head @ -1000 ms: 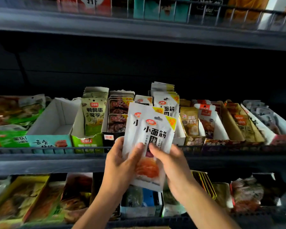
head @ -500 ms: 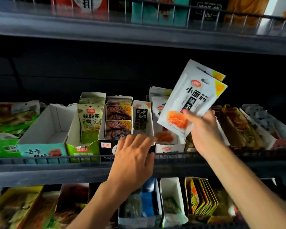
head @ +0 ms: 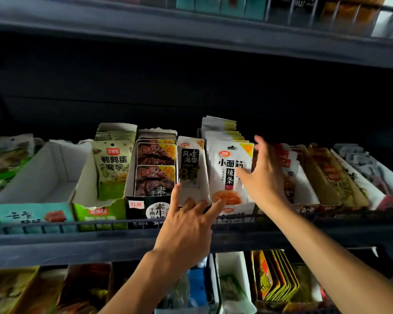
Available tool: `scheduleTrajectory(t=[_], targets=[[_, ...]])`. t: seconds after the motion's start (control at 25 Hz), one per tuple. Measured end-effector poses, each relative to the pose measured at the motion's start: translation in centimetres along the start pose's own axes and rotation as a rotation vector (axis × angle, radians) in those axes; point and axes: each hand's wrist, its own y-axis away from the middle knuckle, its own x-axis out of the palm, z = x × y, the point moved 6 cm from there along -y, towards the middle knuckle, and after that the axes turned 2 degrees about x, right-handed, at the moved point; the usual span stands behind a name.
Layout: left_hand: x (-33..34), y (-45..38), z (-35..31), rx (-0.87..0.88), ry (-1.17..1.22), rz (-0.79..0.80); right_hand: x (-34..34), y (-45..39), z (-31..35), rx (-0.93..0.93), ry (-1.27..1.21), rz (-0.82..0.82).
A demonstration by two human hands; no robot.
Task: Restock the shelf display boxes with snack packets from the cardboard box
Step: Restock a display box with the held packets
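Now, white packet: reads 小面筋 辣条, upright in its display box.
Right hand: spread, at its 3 o'clock, thumb touching.
Left hand: spread, fingertips at 7 o'clock against the box fronts.
Seaweed packet: 风吃海带.

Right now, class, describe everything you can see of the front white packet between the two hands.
The white packet is a glossy pouch with black characters, a red logo, a yellow top corner and an orange food picture low down. It stands upright at the front of a row of like packets in a white display box. The right hand touches its right edge with spread fingers.
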Motion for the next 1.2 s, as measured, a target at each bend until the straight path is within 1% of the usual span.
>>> scheduleTrajectory(t=[0.04,0.08,0.12,0.16,0.2,0.24,0.28,0.32,0.36,0.4,0.44,0.48,0.52,0.56,0.6,0.68,0.72,0.76,0.8,0.88,0.96,1.04,1.08,1.12,1.16,1.2], targets=[[0.0,-0.1,0.1,0.007,0.007,0.003,-1.0,0.6,1.3,-0.164,0.089,-0.080],[-0.2,-0.2,0.4,0.007,0.007,0.011,-1.2,1.2,2.2,-0.312,0.204,-0.077],[-0.2,-0.3,0.9,-0.007,0.004,0.026,-0.8,1.6,2.8,-0.416,0.319,0.028],[-0.3,-0.4,1.5,-0.028,0.003,0.051,0.1,1.9,3.0,-0.436,0.429,0.230],[-0.3,-0.4,1.8,-0.041,0.005,0.079,1.2,2.5,2.7,-0.397,0.494,0.469],[-0.2,-0.3,2.0,-0.041,0.010,0.103,1.8,3.0,2.5,-0.369,0.513,0.629],[-0.3,-0.1,1.8,-0.030,0.010,0.106,1.7,3.3,2.8,-0.384,0.485,0.696],[-0.3,0.0,1.7,-0.022,0.018,0.092,1.3,3.2,3.5,-0.417,0.403,0.683],[-0.4,0.1,1.6,-0.027,0.035,0.078,0.5,2.5,4.2,-0.410,0.264,0.611],[-0.5,0.0,1.7,-0.036,0.056,0.075,-0.4,0.9,4.5,-0.345,0.129,0.479],[-0.5,-0.1,1.7,-0.039,0.065,0.083,-1.1,-1.6,3.9,-0.225,0.011,0.319],[-0.5,-0.1,1.7,-0.036,0.070,0.081,-1.4,-4.5,3.0,-0.077,-0.092,0.199],[-0.5,-0.1,1.7,-0.029,0.072,0.071,-1.0,-7.2,2.2,0.068,-0.172,0.158],[-0.4,0.0,1.7,-0.016,0.078,0.079,-0.1,-9.3,1.8,0.190,-0.217,0.183],[-0.3,0.2,1.6,-0.004,0.091,0.083,1.3,-10.8,1.6,0.282,-0.220,0.258],[0.2,0.3,1.6,0.017,0.120,0.070,4.3,-11.9,2.5,0.369,-0.157,0.477],[0.5,0.2,1.6,0.028,0.129,0.069,5.6,-11.9,3.2,0.363,-0.145,0.570],[0.5,0.1,1.6,0.035,0.128,0.047,6.5,-12.0,3.9,0.337,-0.166,0.619],[0.4,-0.1,1.7,0.036,0.124,0.020,7.0,-12.2,4.3,0.333,-0.209,0.618],[0.5,-0.2,1.5,0.042,0.123,0.015,7.5,-12.8,4.2,0.346,-0.263,0.568],[0.6,-0.1,1.5,0.048,0.089,0.030,7.6,-12.4,3.9,0.323,-0.214,0.541],[0.7,0.0,1.8,0.035,0.045,0.058,7.0,-11.7,3.5,0.331,-0.177,0.446],[0.4,0.0,1.8,0.024,0.031,0.083,6.1,-10.9,3.7,0.301,-0.120,0.386],[0.2,0.0,1.8,0.016,0.020,0.095,5.0,-9.7,4.3,0.201,-0.027,0.321],[0.2,-0.1,1.9,0.006,0.029,0.106,3.7,-8.1,5.3,0.026,0.056,0.240],[0.1,-0.1,1.9,-0.005,0.041,0.109,2.1,-6.0,6.6,-0.190,0.090,0.145]])
